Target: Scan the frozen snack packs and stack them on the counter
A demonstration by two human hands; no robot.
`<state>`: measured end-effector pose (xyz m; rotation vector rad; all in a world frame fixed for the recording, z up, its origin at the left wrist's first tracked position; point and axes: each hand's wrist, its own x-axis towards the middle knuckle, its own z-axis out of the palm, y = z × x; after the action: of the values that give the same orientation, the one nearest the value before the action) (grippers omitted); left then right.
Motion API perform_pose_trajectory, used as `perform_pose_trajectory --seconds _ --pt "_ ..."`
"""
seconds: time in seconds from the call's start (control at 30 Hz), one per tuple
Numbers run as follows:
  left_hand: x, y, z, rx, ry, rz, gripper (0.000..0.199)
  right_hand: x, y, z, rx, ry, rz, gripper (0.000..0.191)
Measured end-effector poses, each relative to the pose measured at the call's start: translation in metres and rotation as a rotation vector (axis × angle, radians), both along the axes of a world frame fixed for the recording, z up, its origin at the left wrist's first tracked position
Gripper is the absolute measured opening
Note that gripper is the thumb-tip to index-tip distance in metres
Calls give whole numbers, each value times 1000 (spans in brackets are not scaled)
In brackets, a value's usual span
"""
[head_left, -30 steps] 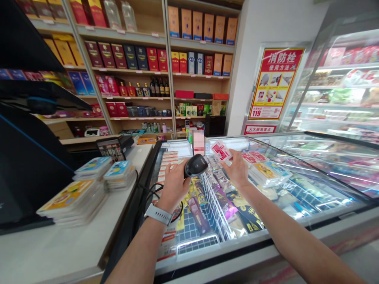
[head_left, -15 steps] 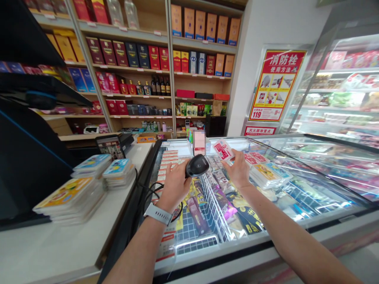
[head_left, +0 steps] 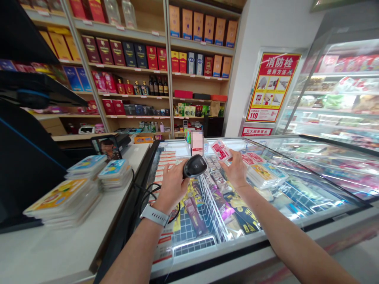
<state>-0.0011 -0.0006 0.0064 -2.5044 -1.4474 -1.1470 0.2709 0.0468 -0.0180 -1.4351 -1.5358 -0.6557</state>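
Note:
My left hand (head_left: 174, 185) is shut around the grip of a black handheld barcode scanner (head_left: 195, 166), whose head points right, toward my right hand (head_left: 236, 169). That hand pinches a flat pink-and-white packet (head_left: 221, 150) by its lower edge, a short gap from the scanner. Both hands are above a glass-topped chest freezer (head_left: 308, 169) filled with wrapped goods. A white smartwatch (head_left: 154, 215) sits on my left wrist. A stack of flat wrapped packs (head_left: 262, 175) lies just right of my right hand.
To the left is a white counter (head_left: 74, 244) bearing stacks of wrapped packs (head_left: 60, 201) and a black cable (head_left: 148, 193). Wooden shelves of boxed liquor (head_left: 124, 53) stand behind. A lit display fridge (head_left: 334, 98) stands at right, beside a red-and-yellow fire hydrant poster (head_left: 271, 87).
The whole view has shifted slightly left and tilted as my head turned. My hands, the scanner and the packet keep nearly the same positions and grip.

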Motion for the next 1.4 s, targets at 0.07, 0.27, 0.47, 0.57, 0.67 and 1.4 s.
perform_pose_trajectory --seconds 0.07,0.27,0.47,0.57,0.67,1.4 --pt "0 0 0 -2 -4 0 54 0 0 0 -2 9 -4 47" --pt "0 0 1 1 -26 6 56 1 -1 2 -7 14 5 47" --pt "0 -1 1 8 -16 0 57 -1 -2 2 -24 23 -14 47" --pt "0 0 1 4 -10 -4 56 -2 -2 3 -29 29 -1 47" --pt "1 0 1 -5 -3 -4 57 -3 -4 4 -31 34 10 47" --pt "1 -1 1 50 -14 59 53 -9 -8 6 -69 7 17 45"
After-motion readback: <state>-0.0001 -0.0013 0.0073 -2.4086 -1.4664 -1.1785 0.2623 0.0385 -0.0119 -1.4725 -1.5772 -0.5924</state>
